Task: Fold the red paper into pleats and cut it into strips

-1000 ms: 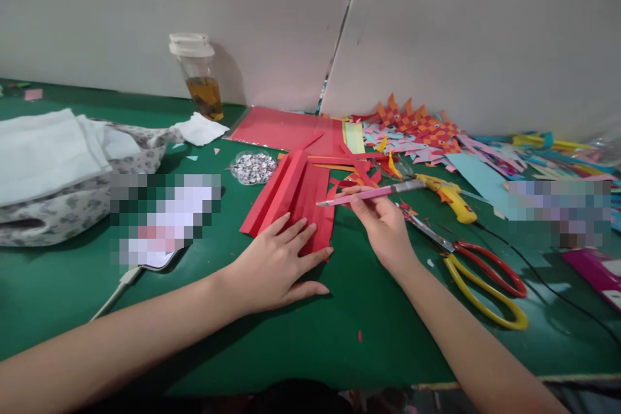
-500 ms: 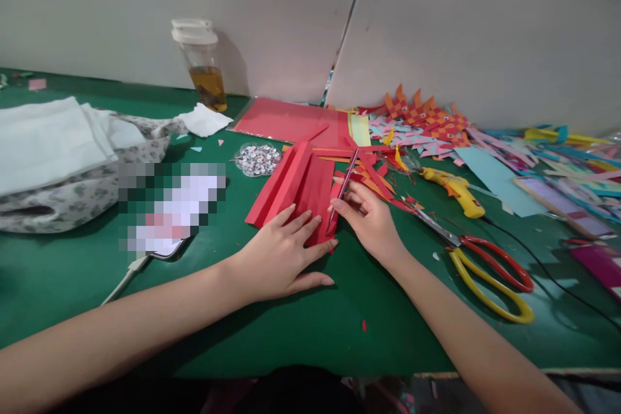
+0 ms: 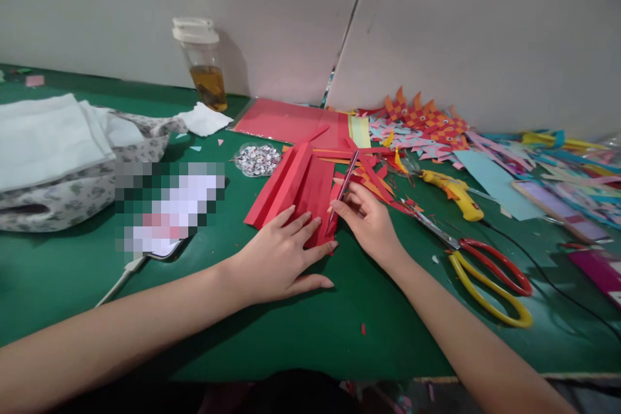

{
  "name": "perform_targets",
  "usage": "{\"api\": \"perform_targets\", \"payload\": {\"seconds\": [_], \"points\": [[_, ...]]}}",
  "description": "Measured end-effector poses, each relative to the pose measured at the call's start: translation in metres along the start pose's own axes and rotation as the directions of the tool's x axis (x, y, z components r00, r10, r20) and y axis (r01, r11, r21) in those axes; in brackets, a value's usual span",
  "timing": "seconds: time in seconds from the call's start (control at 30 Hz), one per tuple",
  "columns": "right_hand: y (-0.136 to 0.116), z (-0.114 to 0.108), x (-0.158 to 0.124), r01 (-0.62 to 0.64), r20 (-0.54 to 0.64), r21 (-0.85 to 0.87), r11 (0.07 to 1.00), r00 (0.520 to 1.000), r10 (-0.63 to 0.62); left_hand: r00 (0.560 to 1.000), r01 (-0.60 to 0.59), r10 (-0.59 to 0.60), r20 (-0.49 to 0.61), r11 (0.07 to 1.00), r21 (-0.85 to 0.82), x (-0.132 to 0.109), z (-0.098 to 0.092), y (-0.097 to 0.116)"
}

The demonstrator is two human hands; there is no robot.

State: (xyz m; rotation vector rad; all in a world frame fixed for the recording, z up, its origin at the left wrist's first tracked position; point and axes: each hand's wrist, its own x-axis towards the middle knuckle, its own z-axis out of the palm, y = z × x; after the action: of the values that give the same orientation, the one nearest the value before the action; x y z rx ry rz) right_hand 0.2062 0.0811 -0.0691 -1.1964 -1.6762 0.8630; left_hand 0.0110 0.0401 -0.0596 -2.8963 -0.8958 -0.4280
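A folded red paper sheet lies on the green table. My left hand rests flat on its near end, fingers spread. My right hand is closed on a thin pink craft knife, whose tip touches the paper's right edge just beside my left fingertips.
Yellow-and-red scissors and a yellow glue gun lie to the right. Woven paper pieces and coloured strips fill the back right. A dish of googly eyes, a bottle, a red sheet and a cloth bag sit left and behind.
My right hand swung the pink knife from lying crosswise above the paper to pointing down along the paper's right edge. The left hand stayed pressed on the sheet.
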Motion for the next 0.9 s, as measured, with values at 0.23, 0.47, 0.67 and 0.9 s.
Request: {"api": "perform_targets", "payload": {"seconds": [0.23, 0.47, 0.67, 0.9], "points": [[-0.001, 0.0003, 0.0016, 0.001, 0.011, -0.029, 1.0, 1.0, -0.001, 1.0, -0.002, 0.002, 0.01, 1.0, 0.017, 0.0007, -0.0004, -0.0001], [-0.0011, -0.0001, 0.0033, 0.004, -0.036, -0.039, 0.999, 0.999, -0.006, 1.0, -0.004, 0.003, 0.025, 1.0, 0.016, 0.0005, -0.0007, -0.0007], [-0.0015, 0.0002, 0.0033, 0.03, -0.073, -0.066, 0.997, 0.997, -0.035, 1.0, -0.004, 0.004, 0.004, 1.0, 0.015, -0.0003, 0.0012, -0.001], [0.0007, -0.0006, 0.0046, 0.04, -0.096, -0.057, 0.998, 0.994, -0.045, 1.0, -0.013, 0.013, -0.011, 0.999, 0.035, 0.0007, 0.0007, -0.0008]]}}
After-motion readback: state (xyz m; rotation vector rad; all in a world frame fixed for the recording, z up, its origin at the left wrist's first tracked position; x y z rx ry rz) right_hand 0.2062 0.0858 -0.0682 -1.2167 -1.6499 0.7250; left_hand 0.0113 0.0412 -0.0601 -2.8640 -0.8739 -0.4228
